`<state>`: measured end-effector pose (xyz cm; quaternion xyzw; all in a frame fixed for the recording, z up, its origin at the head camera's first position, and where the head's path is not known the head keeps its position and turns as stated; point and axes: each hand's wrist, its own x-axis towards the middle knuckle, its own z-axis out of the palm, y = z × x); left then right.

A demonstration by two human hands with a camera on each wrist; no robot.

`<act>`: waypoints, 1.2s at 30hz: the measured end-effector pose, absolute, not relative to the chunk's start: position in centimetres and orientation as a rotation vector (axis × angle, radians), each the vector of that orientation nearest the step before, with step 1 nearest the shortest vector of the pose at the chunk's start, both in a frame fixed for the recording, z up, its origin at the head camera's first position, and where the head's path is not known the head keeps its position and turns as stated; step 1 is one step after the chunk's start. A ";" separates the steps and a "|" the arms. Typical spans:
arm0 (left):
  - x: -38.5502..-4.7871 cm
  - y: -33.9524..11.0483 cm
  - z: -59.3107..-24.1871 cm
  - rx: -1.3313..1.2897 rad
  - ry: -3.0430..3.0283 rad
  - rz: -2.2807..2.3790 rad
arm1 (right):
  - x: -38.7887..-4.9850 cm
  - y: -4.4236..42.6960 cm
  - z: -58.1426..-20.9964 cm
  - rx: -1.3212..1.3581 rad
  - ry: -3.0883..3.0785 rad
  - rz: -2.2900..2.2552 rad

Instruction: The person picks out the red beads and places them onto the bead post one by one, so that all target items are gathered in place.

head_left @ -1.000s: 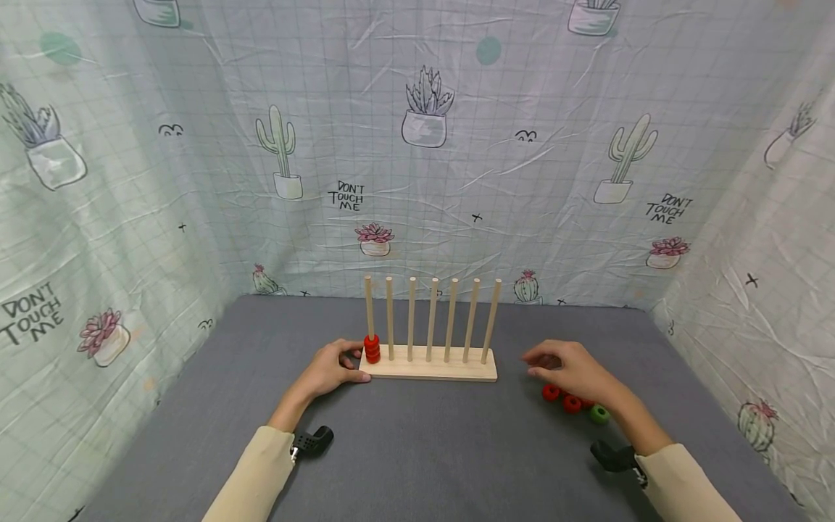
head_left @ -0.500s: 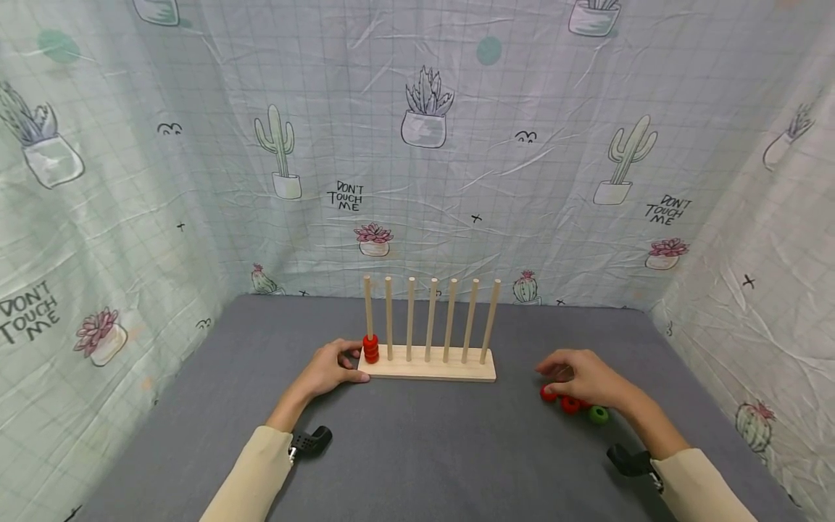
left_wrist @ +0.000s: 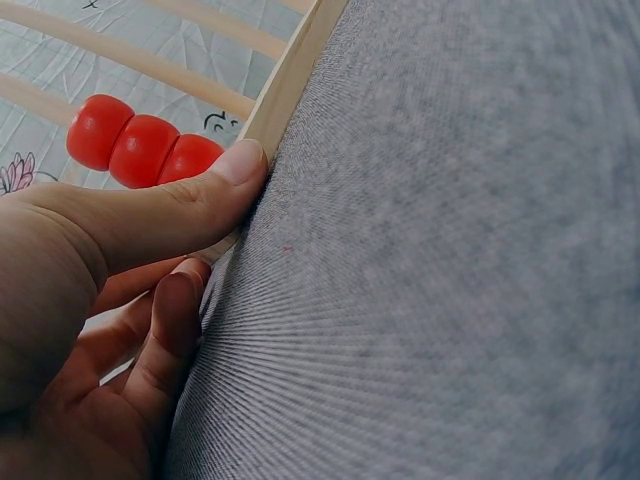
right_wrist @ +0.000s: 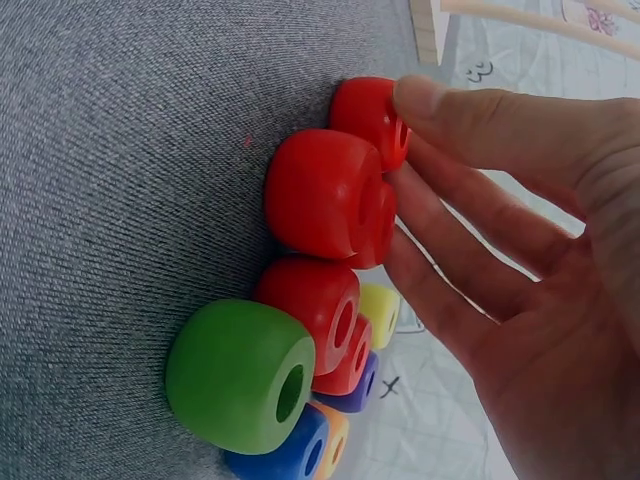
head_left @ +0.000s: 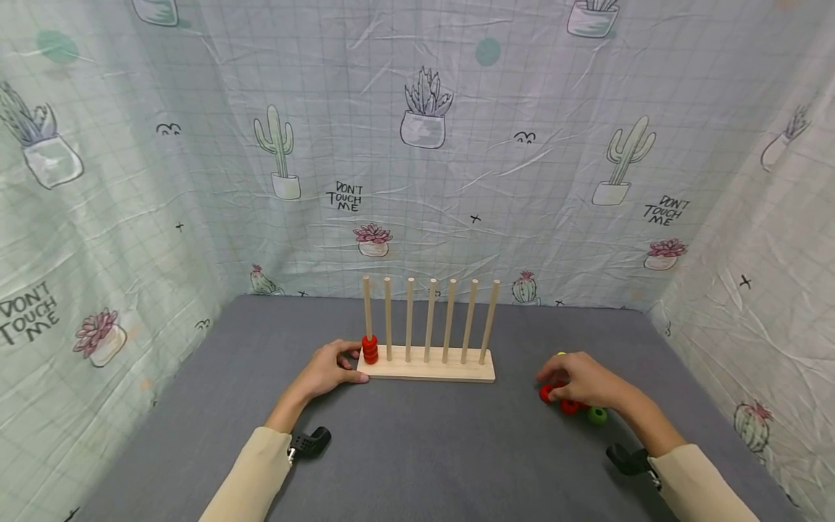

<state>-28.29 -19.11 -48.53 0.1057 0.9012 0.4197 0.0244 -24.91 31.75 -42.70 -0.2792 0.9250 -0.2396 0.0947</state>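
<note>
Grey cloth (head_left: 424, 449) below; left hand (head_left: 329, 368) grips peg rack (head_left: 427, 371) at 1 end, likely steadying it, right hand (head_left: 583, 378) pinches red bead (right_wrist: 358, 112), green bead (right_wrist: 235, 375) wristward of its fingers

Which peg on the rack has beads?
The leftmost peg in the head view, at the end the left hand grips. Three red beads are stacked at its foot; the other six pegs are bare.

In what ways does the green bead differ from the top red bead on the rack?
Place: the green bead lies loose on the grey cloth; the top red bead is threaded on the leftmost peg. Hole: the green bead's is open; the top red bead's is occupied by the peg. Both are glossy and rounded.
</note>
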 end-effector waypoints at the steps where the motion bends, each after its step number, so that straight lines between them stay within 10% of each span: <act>1: -28.3 -19.1 -48.5 0.326 2.788 1.299 | -24.9 31.7 -42.7 -0.825 2.742 -0.708; 36: -28.3 -19.1 -48.5 0.330 2.790 1.294 | -25.4 31.5 -43.0 -0.784 2.764 -0.736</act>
